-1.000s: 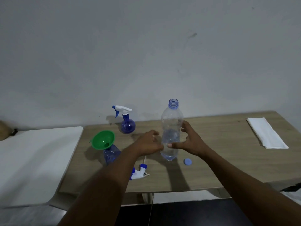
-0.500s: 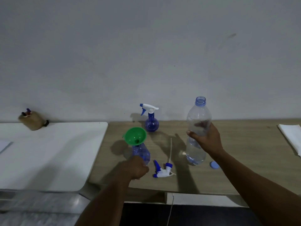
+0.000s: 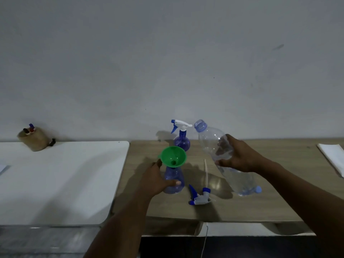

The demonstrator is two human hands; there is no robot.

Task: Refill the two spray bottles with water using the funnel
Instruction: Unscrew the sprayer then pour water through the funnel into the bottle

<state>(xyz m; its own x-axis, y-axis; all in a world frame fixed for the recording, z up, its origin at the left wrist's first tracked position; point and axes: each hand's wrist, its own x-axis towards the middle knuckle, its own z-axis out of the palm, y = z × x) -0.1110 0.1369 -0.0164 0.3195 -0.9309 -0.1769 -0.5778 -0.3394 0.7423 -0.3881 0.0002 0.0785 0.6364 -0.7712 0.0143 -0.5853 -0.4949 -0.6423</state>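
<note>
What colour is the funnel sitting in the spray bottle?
Green; the funnel shows clearly in the head view.

1. dim, greyish light all over; colours look muted.
2. my arms throw soft shadows on the wooden table, falling left.
3. faint glare patch beside the water bottle.
4. table edges bow from the wide lens.

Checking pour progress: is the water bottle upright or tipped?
Tipped: the water bottle, in the right hand, leans its open mouth toward the funnel.
</note>
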